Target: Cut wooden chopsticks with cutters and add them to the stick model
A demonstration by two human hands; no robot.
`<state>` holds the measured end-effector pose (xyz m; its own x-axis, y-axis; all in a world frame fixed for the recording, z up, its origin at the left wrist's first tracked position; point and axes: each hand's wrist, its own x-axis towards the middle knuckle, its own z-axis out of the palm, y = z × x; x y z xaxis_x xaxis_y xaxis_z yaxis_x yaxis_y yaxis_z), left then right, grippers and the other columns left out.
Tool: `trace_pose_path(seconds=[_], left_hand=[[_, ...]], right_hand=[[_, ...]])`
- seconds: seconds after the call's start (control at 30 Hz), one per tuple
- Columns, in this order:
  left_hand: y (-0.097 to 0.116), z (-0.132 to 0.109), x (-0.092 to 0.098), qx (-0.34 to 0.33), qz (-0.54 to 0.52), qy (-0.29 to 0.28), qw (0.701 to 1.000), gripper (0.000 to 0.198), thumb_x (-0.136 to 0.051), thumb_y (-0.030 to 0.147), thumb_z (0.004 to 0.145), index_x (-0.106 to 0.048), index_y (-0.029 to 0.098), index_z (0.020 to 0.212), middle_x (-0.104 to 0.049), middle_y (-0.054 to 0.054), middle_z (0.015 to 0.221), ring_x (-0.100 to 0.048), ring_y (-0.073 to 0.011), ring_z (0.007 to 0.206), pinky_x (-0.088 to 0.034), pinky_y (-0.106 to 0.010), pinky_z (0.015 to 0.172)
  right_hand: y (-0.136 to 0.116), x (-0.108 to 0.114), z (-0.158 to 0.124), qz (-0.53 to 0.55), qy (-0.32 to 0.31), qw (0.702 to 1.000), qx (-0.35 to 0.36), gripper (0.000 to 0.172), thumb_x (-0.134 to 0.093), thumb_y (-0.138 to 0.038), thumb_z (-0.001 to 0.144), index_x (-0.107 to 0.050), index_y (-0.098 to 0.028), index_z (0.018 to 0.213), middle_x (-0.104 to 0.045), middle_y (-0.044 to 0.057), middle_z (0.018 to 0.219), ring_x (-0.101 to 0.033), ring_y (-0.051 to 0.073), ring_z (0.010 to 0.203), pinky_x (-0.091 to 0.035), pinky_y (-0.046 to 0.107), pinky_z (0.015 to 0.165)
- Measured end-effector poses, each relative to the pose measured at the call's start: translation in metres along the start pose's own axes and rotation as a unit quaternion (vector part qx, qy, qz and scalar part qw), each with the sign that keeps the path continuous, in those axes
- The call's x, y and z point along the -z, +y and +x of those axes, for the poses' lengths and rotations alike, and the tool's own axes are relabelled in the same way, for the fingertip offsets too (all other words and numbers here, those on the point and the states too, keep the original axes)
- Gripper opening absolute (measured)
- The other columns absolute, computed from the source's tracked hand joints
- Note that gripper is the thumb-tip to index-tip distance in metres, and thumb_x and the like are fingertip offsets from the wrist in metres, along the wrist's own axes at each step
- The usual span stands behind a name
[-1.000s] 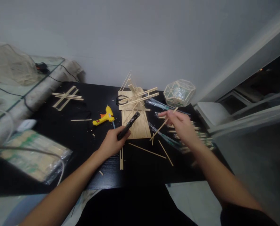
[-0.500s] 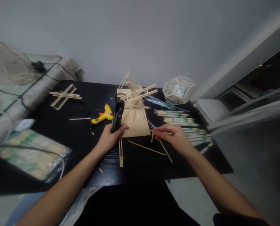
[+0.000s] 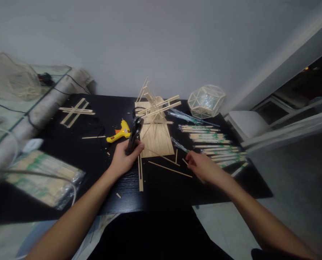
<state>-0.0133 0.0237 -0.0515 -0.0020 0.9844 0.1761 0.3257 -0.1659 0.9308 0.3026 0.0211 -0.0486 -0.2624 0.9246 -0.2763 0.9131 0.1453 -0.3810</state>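
My left hand (image 3: 123, 159) is closed round a black hand cutter (image 3: 135, 134), holding it upright over the black table (image 3: 161, 191). It is beside a flat mat of wooden sticks (image 3: 158, 141). My right hand (image 3: 202, 167) rests low on the table, knuckles up and fingers curled. The end of a thin stick (image 3: 184, 161) pokes out from under its fingertips. Two long thin sticks (image 3: 169, 169) lie between my hands. A pair of sticks (image 3: 140, 175) lies just below my left hand.
A stick structure (image 3: 155, 104) stands on the far end of the mat. A yellow glue gun (image 3: 121, 133) lies to the left, and wrapped chopsticks (image 3: 215, 142) and a faceted stick ball (image 3: 206, 101) to the right. A crossed stick frame (image 3: 75, 111) and a bag of sticks (image 3: 41, 177) are at left.
My right hand came back from the wrapped chopsticks with a thin stick, then dropped to the table. My left hand turned the cutter upright.
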Motion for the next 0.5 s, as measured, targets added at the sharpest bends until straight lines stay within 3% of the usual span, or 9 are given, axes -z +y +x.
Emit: trace_pose_path(seconds=[0.1,0.23,0.37,0.5], left_hand=[[0.001,0.001,0.000,-0.007,-0.005,-0.003,1.000,0.028,-0.066,0.043,0.085,-0.064,0.017,0.075,-0.051,0.003,0.062,-0.046,-0.0116,0.057,-0.039,-0.026,0.057],[0.011,0.003,0.005,-0.030,0.021,-0.006,0.999,0.026,-0.065,0.041,0.085,-0.063,0.017,0.075,-0.054,0.002,0.064,-0.047,-0.0119,0.059,-0.040,-0.026,0.059],[0.033,0.009,0.014,-0.081,0.093,-0.035,0.992,0.022,-0.063,0.036,0.086,-0.060,0.018,0.075,-0.053,0.003,0.065,-0.047,-0.0117,0.061,-0.038,-0.025,0.059],[0.064,0.019,0.016,-0.152,0.186,-0.083,0.967,0.017,-0.061,0.029,0.086,-0.055,0.019,0.073,-0.050,0.005,0.063,-0.044,-0.0097,0.057,-0.034,-0.023,0.058]], right_hand=[[-0.001,-0.002,-0.002,-0.028,0.004,0.999,0.018,0.020,-0.058,-0.003,0.087,-0.066,-0.018,0.098,-0.075,0.008,0.085,-0.071,0.022,0.077,-0.047,0.031,0.068],[-0.010,0.015,-0.002,0.024,0.049,0.994,0.099,0.016,-0.053,-0.011,0.096,-0.066,-0.018,0.097,-0.073,0.011,0.097,-0.070,0.023,0.088,-0.051,0.034,0.078],[-0.040,0.032,0.003,0.155,0.093,0.965,0.193,0.016,-0.051,-0.021,0.101,-0.067,-0.020,0.098,-0.072,0.008,0.099,-0.069,0.020,0.089,-0.053,0.034,0.081],[-0.074,0.031,0.014,0.257,0.104,0.932,0.234,0.010,-0.060,-0.024,0.099,-0.069,-0.019,0.101,-0.076,0.006,0.101,-0.072,0.018,0.088,-0.055,0.031,0.081]])
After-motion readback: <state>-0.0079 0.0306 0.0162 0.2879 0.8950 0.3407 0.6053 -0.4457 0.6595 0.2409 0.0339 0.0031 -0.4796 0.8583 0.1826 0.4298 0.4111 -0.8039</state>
